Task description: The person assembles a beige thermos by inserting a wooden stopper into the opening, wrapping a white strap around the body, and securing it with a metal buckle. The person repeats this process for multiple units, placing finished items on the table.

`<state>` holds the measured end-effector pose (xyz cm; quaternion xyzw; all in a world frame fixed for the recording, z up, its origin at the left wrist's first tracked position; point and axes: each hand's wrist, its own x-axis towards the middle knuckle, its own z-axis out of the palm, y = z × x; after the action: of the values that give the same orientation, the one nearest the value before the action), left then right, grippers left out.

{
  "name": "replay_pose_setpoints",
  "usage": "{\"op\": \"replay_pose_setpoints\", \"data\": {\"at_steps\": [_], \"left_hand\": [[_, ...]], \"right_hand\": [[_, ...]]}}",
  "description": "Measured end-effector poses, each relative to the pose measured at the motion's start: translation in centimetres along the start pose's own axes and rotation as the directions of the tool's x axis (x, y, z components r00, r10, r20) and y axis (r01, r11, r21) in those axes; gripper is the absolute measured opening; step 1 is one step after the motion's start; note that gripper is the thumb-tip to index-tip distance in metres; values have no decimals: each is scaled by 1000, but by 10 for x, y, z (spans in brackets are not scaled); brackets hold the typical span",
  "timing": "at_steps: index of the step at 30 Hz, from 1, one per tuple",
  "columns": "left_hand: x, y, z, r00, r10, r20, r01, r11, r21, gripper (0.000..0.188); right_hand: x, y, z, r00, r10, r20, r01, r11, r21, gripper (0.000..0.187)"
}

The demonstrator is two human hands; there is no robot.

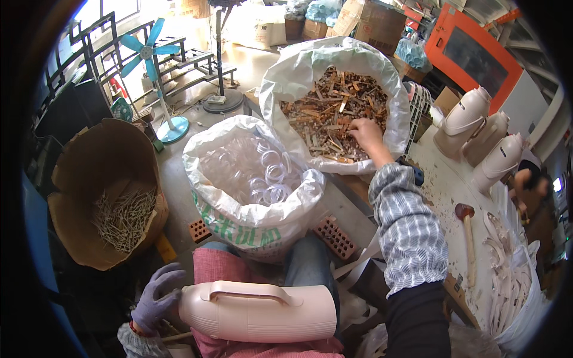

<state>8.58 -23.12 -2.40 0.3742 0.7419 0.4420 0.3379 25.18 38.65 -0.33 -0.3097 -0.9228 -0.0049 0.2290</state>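
A pale pink thermos jug (262,319) lies on its side across my lap, its handle facing up. My left hand (156,297), in a lavender glove, is curled against the jug's left end and grips it. My bare right hand (367,134) reaches forward into a large white sack (277,77) full of small brown and amber strips (331,101). Its fingers are bent together among the strips; what is between them, if anything, is too small to make out. A nearer white sack (259,218) holds clear plastic rings (271,173).
On the left, a cardboard box (128,146) contains thin pale sticks. At right, a table (441,185) bears several upright pink jugs (462,119), a mallet (467,238) and pale curved handles (504,280). Perforated bricks (334,237) sit by the nearer sack. A blue fan (146,52) stands behind.
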Motion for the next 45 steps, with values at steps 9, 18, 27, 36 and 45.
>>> {"op": "replay_pose_setpoints", "data": {"at_steps": [9, 18, 27, 36, 45], "left_hand": [[85, 49, 77, 927, 237, 291, -362, 770, 525, 45], [85, -2, 105, 923, 118, 366, -260, 893, 367, 46], [86, 8, 114, 922, 226, 313, -329, 886, 327, 58], [78, -16, 87, 797, -130, 590, 311, 925, -218, 49], [75, -28, 91, 810, -92, 580, 287, 924, -254, 45]], "right_hand": [[28, -22, 9, 998, 68, 3, -68, 997, -30, 13], [-7, -46, -10, 970, 96, -223, -59, 984, 170, 19], [-213, -228, -36, 720, -460, 520, -152, 626, 765, 18], [-261, -263, -24, 739, -672, 53, 591, 683, 430, 19], [-268, -261, -14, 693, -721, 13, 655, 637, 408, 27]]}}
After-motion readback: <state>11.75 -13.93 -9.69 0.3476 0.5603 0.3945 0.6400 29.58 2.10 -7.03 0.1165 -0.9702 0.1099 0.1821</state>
